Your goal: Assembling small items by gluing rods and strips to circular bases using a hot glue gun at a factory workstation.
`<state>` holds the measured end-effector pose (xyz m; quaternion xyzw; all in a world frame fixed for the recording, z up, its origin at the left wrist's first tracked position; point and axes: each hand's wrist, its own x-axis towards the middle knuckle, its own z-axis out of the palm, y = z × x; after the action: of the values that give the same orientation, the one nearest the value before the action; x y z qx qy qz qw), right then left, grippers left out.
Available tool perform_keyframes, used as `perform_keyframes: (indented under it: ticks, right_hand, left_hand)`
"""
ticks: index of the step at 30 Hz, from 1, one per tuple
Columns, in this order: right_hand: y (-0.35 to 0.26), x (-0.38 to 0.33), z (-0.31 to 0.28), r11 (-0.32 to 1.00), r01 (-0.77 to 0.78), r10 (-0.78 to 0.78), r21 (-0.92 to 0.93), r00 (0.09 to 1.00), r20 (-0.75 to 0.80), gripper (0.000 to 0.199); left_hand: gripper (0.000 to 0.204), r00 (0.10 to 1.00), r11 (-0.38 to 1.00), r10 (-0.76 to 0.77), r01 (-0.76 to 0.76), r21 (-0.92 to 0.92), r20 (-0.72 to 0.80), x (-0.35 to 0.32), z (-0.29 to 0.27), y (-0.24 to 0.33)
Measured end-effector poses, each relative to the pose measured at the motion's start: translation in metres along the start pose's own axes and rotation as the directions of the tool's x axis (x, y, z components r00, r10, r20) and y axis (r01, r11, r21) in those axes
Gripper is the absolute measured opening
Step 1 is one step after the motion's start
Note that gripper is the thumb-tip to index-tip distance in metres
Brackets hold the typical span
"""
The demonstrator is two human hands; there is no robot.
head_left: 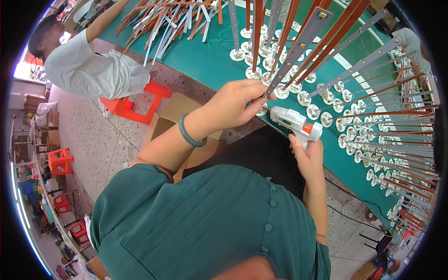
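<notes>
My left hand [237, 103], with a grey-green bangle on the wrist, is closed on the lower end of a grey LED strip [298, 46] dotted with small yellow chips. The strip rises steeply toward the upper right. Below my fingertips a small round white base [261, 112] shows partly; how it joins the strip is hidden. My right hand [309, 156] grips the handle of a white glue gun [290, 119] with an orange part. Its nozzle points left, close to that base and my left fingertips.
Many round white bases [313, 111] with upright grey and brown strips crowd the green table [186, 60]. Loose strips [175, 21] lie heaped at the far left. A person [93, 67] is beside a red stool [140, 109]. An open cardboard box [179, 112] stands beside me.
</notes>
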<state>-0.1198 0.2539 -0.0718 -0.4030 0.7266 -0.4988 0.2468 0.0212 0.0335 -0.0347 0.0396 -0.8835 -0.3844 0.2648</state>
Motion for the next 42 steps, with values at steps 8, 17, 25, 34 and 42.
perform_keyframes:
  ticks: [8, 17, 25, 34, 42]
  right_hand:
    - [0.0032, -0.0044, 0.0000, 0.998, 0.052, -0.052, -0.028, 0.999, 0.001, 0.022]
    - [0.0033, -0.0067, 0.0026, 0.995, 0.096, -0.096, -0.025, 0.995, -0.009, 0.034]
    - [0.0055, -0.0072, 0.0022, 0.993, 0.096, -0.098, -0.065, 0.995, -0.029, 0.036]
    - [0.0028, -0.0074, 0.0026, 0.992, 0.076, -0.078, -0.098, 0.997, -0.018, 0.036]
    - [0.0054, -0.0101, 0.0025, 0.974, 0.172, -0.182, -0.150, 0.982, -0.056, 0.027]
  left_hand:
    - [0.016, 1.000, 1.000, 0.010, -0.010, -0.009, -0.009, 0.0002, -0.0002, 0.0026]
    - [0.016, 1.000, 1.000, -0.004, 0.004, 0.002, -0.008, 0.0001, 0.0006, 0.0035]
    - [0.015, 1.000, 1.000, -0.022, 0.022, 0.007, 0.001, 0.0003, 0.0007, 0.0045]
    - [0.015, 1.000, 1.000, -0.028, 0.028, 0.009, -0.006, -0.0002, 0.0006, 0.0052]
    - [0.016, 1.000, 1.000, -0.013, 0.013, -0.011, -0.007, -0.0004, 0.0025, 0.0043]
